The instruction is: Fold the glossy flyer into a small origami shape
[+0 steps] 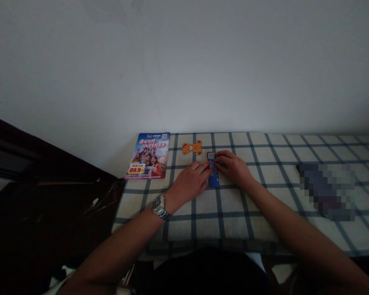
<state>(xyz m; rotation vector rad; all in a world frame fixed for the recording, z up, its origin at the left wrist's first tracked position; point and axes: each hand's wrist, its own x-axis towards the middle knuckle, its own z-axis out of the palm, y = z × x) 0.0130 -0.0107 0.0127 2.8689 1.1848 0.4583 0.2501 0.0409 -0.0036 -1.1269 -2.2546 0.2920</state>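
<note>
We note a pale wall [184, 69] filling the far side, faintly scuffed. Against its foot lies a surface under a checked cloth [199, 223], cream with dark blue lines, running from the middle out past the right. To the left we have a dark area [64, 233], too dim to make out. On the cloth at right sits a pixelated dark object [322, 194], well apart from the hands; we cannot tell what it is. Far left corner of the cloth: a colourful flyer [148, 157], lying flat, marked 89.9. Left hand [191, 180], palm down, its fingers reaching over a narrow blue paper strip [214, 178]; right hand [233, 167], fingers bent, thumb and fingertips at the strip's right edge. We see both touching it, but cannot tell whether either pinches it or merely presses. The strip lies on the cloth between the two hands, its long side running near to far. On the left wrist, a metal-banded watch [160, 207]. Just left and far of the strip, an orange bear figure [192, 148]. Smallest, a QR code [210, 155] at the strip's far end.
</note>
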